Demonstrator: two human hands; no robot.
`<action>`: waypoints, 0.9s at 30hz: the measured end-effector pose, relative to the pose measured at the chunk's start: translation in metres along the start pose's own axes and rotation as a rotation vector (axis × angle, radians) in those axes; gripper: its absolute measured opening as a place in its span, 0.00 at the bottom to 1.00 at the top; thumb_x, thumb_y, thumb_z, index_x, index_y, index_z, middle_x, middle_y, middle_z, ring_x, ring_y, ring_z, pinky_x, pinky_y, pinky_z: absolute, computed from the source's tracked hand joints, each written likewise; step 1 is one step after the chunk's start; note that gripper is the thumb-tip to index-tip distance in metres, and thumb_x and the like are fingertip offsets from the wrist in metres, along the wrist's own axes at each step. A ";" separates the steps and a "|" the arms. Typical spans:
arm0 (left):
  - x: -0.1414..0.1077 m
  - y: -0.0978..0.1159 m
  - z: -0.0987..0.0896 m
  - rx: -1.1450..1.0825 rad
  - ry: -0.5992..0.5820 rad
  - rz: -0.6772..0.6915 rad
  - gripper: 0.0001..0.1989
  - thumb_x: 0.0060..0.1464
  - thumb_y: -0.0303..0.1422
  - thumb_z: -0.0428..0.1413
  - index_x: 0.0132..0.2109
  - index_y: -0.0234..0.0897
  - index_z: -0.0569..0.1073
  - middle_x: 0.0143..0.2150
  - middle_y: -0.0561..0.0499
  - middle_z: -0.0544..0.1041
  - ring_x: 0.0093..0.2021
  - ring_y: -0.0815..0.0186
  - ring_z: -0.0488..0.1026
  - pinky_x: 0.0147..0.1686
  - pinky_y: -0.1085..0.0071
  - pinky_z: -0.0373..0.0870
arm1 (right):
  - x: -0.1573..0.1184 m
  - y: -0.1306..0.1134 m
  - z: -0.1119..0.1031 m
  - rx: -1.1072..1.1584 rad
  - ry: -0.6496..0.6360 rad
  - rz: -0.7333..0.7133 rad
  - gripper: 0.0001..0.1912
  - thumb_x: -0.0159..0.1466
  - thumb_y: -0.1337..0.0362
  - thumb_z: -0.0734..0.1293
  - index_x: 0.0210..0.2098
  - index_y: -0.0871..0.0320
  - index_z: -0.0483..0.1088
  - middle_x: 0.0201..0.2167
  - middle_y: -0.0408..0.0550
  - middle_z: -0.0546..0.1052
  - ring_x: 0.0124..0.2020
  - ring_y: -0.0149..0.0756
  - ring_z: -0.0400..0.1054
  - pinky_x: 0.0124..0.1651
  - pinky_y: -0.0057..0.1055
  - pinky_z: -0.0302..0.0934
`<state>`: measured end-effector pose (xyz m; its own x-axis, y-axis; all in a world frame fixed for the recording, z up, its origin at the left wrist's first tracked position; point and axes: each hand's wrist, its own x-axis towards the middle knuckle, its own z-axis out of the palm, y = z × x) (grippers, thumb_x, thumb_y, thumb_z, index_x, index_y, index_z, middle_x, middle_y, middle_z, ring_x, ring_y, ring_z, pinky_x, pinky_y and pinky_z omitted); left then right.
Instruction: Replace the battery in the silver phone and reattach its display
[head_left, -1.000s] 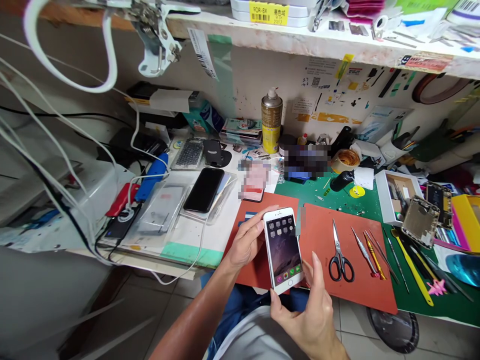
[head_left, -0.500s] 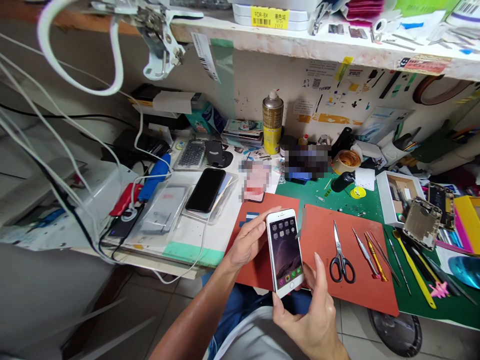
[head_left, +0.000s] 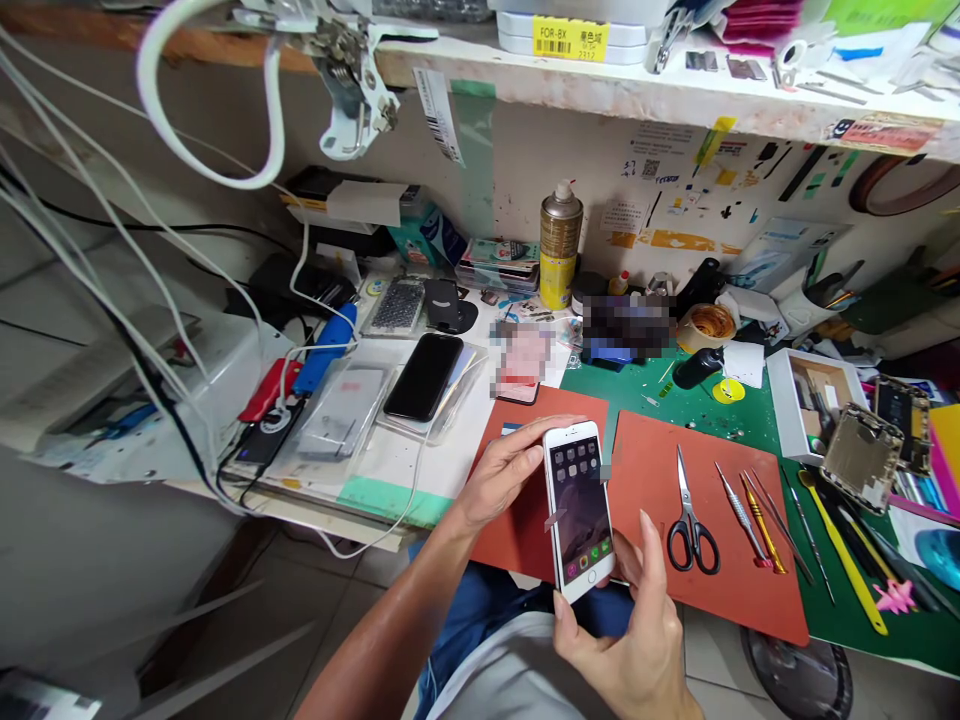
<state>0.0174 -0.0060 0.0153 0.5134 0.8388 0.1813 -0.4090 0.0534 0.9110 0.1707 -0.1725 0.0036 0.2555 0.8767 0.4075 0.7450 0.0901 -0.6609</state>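
A white smartphone (head_left: pixel 579 520) with its screen lit and app icons showing is held upright, slightly tilted, above the front edge of the bench. My left hand (head_left: pixel 504 472) grips its upper left side, fingers running behind the top. At the lower end, my right hand (head_left: pixel 630 625) has the thumb on the bottom edge and other fingers behind the right corner, the index finger raised free. Small greyish tabs (head_left: pixel 555 520) stick out at the phone's sides. Beneath lies an orange-red mat (head_left: pixel 637 450), bearing black-handled scissors (head_left: pixel 691 535) to the right.
Screwdrivers (head_left: pixel 761 525), tweezers and a yellow pry tool (head_left: pixel 840 545) lie at the right. A dark phone (head_left: pixel 424 377) rests on plastic sleeves at the left, near cables. A spray can (head_left: pixel 560 245) stands at the back, under a shelf (head_left: pixel 600 105). Phone housings (head_left: pixel 862 457) sit far right.
The whole view has shifted, so the bench appears further right. Both hands keep their hold on the phone, and a tab now shows at its left side.
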 end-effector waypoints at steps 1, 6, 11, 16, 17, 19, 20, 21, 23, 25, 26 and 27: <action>-0.001 0.000 -0.001 -0.005 -0.002 -0.011 0.22 0.69 0.42 0.56 0.65 0.40 0.77 0.69 0.39 0.73 0.71 0.46 0.67 0.71 0.51 0.60 | 0.000 0.000 0.000 -0.003 0.004 -0.010 0.55 0.64 0.49 0.73 0.77 0.70 0.45 0.49 0.64 0.83 0.45 0.50 0.84 0.44 0.38 0.81; -0.005 -0.004 -0.004 0.014 0.026 -0.047 0.24 0.69 0.42 0.56 0.67 0.40 0.75 0.70 0.39 0.72 0.72 0.45 0.65 0.72 0.51 0.58 | 0.002 0.001 0.001 -0.020 0.018 -0.056 0.54 0.65 0.50 0.73 0.77 0.71 0.45 0.49 0.66 0.83 0.45 0.51 0.84 0.44 0.39 0.82; -0.005 -0.006 -0.004 0.032 0.046 -0.049 0.24 0.68 0.43 0.56 0.66 0.38 0.76 0.70 0.38 0.72 0.73 0.44 0.64 0.73 0.50 0.57 | 0.002 -0.001 -0.001 -0.033 0.021 -0.051 0.54 0.65 0.49 0.72 0.77 0.70 0.45 0.49 0.65 0.83 0.45 0.51 0.84 0.44 0.38 0.82; -0.004 -0.004 -0.003 0.062 0.058 -0.057 0.25 0.68 0.43 0.56 0.66 0.38 0.76 0.70 0.38 0.72 0.73 0.43 0.64 0.73 0.50 0.57 | 0.004 -0.002 -0.002 -0.035 0.029 -0.044 0.54 0.65 0.50 0.72 0.77 0.70 0.45 0.47 0.64 0.83 0.44 0.51 0.84 0.43 0.39 0.82; -0.004 -0.004 -0.003 0.063 0.055 -0.057 0.25 0.68 0.43 0.56 0.66 0.38 0.76 0.70 0.38 0.72 0.73 0.43 0.63 0.73 0.50 0.56 | 0.004 -0.002 -0.002 -0.032 0.029 -0.045 0.54 0.65 0.50 0.72 0.77 0.70 0.45 0.47 0.64 0.83 0.44 0.51 0.84 0.43 0.39 0.82; -0.004 -0.005 -0.003 0.043 0.036 -0.056 0.25 0.68 0.43 0.55 0.67 0.38 0.75 0.71 0.39 0.71 0.74 0.43 0.63 0.74 0.49 0.55 | 0.004 -0.001 -0.002 -0.028 0.027 -0.046 0.54 0.65 0.50 0.72 0.77 0.70 0.45 0.48 0.64 0.83 0.44 0.50 0.84 0.43 0.39 0.82; -0.004 -0.005 -0.004 0.028 0.025 -0.056 0.25 0.68 0.42 0.55 0.67 0.38 0.75 0.71 0.39 0.71 0.74 0.43 0.62 0.74 0.49 0.55 | 0.004 -0.001 -0.002 -0.028 0.026 -0.044 0.54 0.65 0.49 0.72 0.77 0.70 0.45 0.48 0.64 0.83 0.44 0.50 0.84 0.43 0.39 0.82; -0.004 -0.005 -0.004 0.015 0.016 -0.057 0.25 0.68 0.42 0.55 0.67 0.38 0.75 0.71 0.39 0.71 0.74 0.43 0.62 0.74 0.49 0.55 | 0.003 -0.001 -0.002 -0.029 0.025 -0.041 0.54 0.65 0.49 0.72 0.77 0.70 0.45 0.48 0.64 0.83 0.43 0.50 0.84 0.42 0.39 0.82; -0.005 -0.006 -0.005 0.006 0.016 -0.056 0.25 0.68 0.42 0.55 0.67 0.38 0.75 0.71 0.39 0.71 0.74 0.43 0.62 0.73 0.49 0.56 | 0.003 -0.001 -0.002 -0.029 0.024 -0.036 0.54 0.65 0.49 0.72 0.77 0.70 0.45 0.48 0.64 0.83 0.43 0.50 0.84 0.41 0.39 0.82; -0.005 -0.007 -0.006 0.015 0.025 -0.051 0.25 0.68 0.42 0.56 0.67 0.39 0.75 0.70 0.39 0.72 0.74 0.44 0.63 0.73 0.50 0.57 | 0.003 -0.001 -0.002 -0.023 0.020 -0.033 0.54 0.65 0.49 0.72 0.78 0.69 0.45 0.48 0.64 0.83 0.43 0.51 0.84 0.41 0.39 0.82; -0.005 -0.008 -0.006 0.017 0.026 -0.048 0.24 0.68 0.42 0.57 0.67 0.39 0.76 0.70 0.39 0.72 0.74 0.44 0.63 0.73 0.50 0.57 | 0.002 -0.001 -0.002 -0.019 0.017 -0.033 0.54 0.65 0.49 0.72 0.78 0.69 0.45 0.48 0.64 0.83 0.43 0.51 0.84 0.41 0.39 0.82; -0.006 -0.008 -0.007 0.016 0.025 -0.044 0.24 0.68 0.42 0.57 0.67 0.40 0.76 0.70 0.39 0.73 0.74 0.44 0.63 0.73 0.50 0.57 | 0.001 0.000 -0.002 -0.014 0.014 -0.032 0.54 0.65 0.49 0.72 0.78 0.69 0.45 0.48 0.64 0.83 0.44 0.51 0.84 0.42 0.39 0.82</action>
<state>0.0130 -0.0077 0.0044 0.5116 0.8490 0.1322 -0.3747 0.0820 0.9235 0.1720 -0.1724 0.0056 0.2399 0.8665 0.4377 0.7614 0.1117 -0.6385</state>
